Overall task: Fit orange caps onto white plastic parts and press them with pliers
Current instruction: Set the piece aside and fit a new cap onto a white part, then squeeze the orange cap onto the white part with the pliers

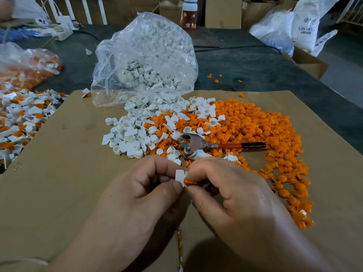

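Observation:
My left hand (141, 195) pinches a white plastic part (180, 176) between thumb and fingers. My right hand (231, 193) pinches an orange cap (189, 181) and holds it against that part. Both hands meet low over the brown cardboard sheet (78, 154). Just beyond them the pliers (196, 144) lie on the parts, metal head to the left, red and black handle (243, 145) pointing right. A heap of loose white parts (135, 132) lies left of the pliers. To their right spreads a heap of orange caps (261, 130).
A clear bag of white parts (149, 55) stands open behind the heaps. At the left edge lie a pile of white-and-orange pieces (21, 118) and a bag (29, 63) holding more. Boxes and white sacks (294, 26) stand at the back right.

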Available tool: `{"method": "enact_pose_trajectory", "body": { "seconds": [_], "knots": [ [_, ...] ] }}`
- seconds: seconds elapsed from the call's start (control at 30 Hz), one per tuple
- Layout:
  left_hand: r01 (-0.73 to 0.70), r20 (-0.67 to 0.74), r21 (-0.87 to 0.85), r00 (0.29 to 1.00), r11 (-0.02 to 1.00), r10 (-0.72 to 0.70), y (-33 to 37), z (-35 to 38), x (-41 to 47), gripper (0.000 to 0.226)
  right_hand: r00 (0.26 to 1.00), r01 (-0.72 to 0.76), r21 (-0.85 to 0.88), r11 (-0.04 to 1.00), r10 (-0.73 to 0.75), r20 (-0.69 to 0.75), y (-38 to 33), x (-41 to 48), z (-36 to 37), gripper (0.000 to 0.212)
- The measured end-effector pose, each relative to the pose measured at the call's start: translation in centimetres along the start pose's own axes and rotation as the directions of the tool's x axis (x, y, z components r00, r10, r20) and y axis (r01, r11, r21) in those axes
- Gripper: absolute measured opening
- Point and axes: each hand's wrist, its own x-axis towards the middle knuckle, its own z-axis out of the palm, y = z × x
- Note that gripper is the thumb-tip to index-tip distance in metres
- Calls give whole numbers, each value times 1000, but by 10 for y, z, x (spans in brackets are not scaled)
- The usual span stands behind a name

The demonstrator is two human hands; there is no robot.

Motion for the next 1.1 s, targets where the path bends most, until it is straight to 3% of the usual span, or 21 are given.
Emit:
{"method": "enact_pose_trajectory", "body": {
  "seconds": [0.23,0.33,0.4,0.47,0.57,0.77,1.1],
  "knots": [
    [27,12,-132,1000,991,-26,3,5,1,36,1000,10,-14,1000,-10,2,-3,-1,0,14],
    [23,-19,-189,999,982,-27,5,6,3,30,1000,9,-136,991,-12,-21,2,-1,-2,25],
    [27,-59,-192,997,981,-39,5,4,5,28,997,-77,-348,934,65,-48,9,2,-9,44],
    [34,-90,-205,994,978,-54,4,1,7,29,971,-193,-529,826,240,20,16,7,-18,60],
    [51,-100,-286,991,957,-83,3,-2,10,30,886,-243,-645,725,436,156,29,8,-26,75],
    [91,-25,-418,994,904,-111,7,-7,11,23,867,-230,-645,729,454,204,37,11,-34,80],
    [92,-34,-414,993,906,-116,5,-8,12,23,901,-159,-628,762,373,223,45,16,-34,73]
  ]
}}
